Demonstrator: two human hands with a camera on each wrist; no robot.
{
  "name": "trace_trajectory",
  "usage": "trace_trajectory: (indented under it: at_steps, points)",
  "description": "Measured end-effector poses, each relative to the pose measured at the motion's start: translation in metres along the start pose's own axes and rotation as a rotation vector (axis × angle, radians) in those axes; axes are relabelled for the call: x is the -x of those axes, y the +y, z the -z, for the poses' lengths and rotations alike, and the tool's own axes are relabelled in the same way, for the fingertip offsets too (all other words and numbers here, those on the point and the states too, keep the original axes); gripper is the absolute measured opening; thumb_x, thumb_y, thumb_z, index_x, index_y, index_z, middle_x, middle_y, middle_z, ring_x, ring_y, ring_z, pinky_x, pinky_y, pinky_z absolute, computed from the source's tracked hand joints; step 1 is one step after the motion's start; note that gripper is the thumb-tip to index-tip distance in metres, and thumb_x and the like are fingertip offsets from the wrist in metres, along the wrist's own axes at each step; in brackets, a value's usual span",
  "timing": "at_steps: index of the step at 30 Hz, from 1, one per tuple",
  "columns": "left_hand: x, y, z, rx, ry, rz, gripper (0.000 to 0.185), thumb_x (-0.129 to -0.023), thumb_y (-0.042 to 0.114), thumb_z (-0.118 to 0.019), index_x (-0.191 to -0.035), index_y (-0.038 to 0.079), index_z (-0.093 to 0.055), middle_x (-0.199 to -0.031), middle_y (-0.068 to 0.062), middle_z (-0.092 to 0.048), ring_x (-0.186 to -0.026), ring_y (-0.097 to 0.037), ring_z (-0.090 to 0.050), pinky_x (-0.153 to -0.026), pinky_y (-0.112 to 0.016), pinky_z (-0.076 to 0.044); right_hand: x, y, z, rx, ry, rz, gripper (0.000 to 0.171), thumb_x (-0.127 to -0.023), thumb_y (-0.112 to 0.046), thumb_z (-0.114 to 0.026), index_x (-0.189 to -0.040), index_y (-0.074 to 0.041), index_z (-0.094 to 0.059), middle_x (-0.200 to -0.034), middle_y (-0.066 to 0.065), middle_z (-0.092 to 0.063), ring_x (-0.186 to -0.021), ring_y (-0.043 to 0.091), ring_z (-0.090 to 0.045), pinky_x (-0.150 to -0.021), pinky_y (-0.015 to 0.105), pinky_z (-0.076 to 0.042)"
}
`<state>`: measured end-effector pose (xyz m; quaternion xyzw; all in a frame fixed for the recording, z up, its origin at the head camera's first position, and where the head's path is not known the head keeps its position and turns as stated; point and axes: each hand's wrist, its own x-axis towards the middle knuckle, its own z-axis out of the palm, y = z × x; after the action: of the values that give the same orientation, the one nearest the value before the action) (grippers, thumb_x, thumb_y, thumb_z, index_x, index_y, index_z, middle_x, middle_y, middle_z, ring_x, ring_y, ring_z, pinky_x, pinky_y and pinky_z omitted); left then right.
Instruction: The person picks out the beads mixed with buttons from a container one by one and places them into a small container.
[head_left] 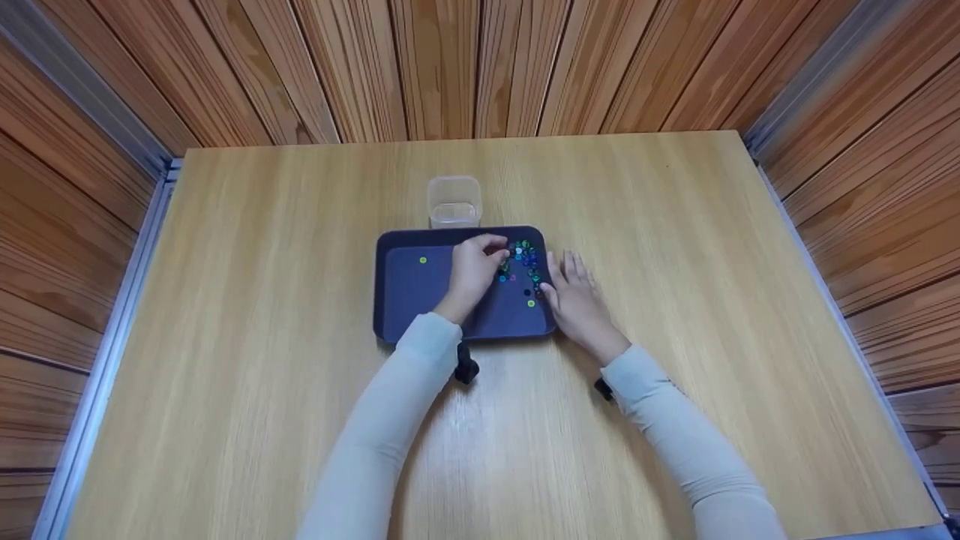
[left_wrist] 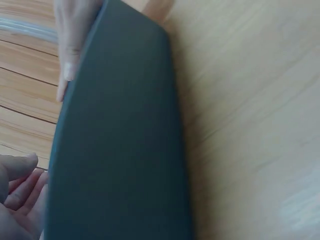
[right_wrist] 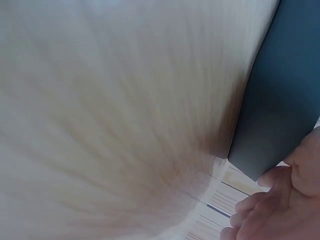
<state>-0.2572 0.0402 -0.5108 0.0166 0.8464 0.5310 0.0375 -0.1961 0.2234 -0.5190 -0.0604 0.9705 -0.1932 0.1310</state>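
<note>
Beads (head_left: pixel 521 262) are clustered at the tray's (head_left: pixel 409 289) far right corner, just beside the left hand (head_left: pixel 472 274), whose curled fingertips seem pinched on one. At the tray's right edge, the right hand (head_left: pixel 576 296) is laid flat with fingers straight. A cup (head_left: pixel 454 201) is seen just beyond the tray on the table (head_left: pixel 675 225).

A dark rectangular plastic tray (head_left: pixel 405 292) lies mid-table (head_left: pixel 262 360), a clear plastic cup (head_left: pixel 454 201) just behind it (small coloured beads (head_left: pixel 521 259) in the tray's right half).
</note>
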Motion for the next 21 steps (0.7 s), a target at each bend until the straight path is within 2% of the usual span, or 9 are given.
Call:
trace_trajectory:
  at_steps: [9,21]
  points:
    - [0.002,-0.009,-0.008,-0.030,-0.013,0.007,0.020,-0.090,0.008,-0.072,-0.110,0.004,-0.075,-0.114,-0.010,-0.074,-0.111,-0.021,-0.068,-0.098,-0.034,-0.053,0.001,-0.001,0.000,0.010,0.020,0.017,0.059,-0.109,-0.034,-0.027,-0.160,-0.010,-0.007,-0.165,0.026,-0.002,-0.154,0.041,0.003,-0.125,0.055,-0.005]
    - [0.004,-0.016,-0.016,-0.072,-0.003,-0.025,0.022,-0.088,0.005,-0.073,-0.110,0.003,-0.075,-0.109,-0.011,-0.076,-0.104,-0.022,-0.071,-0.093,-0.033,-0.055,0.001,-0.001,0.000,-0.002,0.011,0.018,0.060,-0.109,-0.034,-0.026,-0.160,-0.009,-0.006,-0.165,0.026,-0.001,-0.154,0.041,0.004,-0.125,0.056,-0.004]
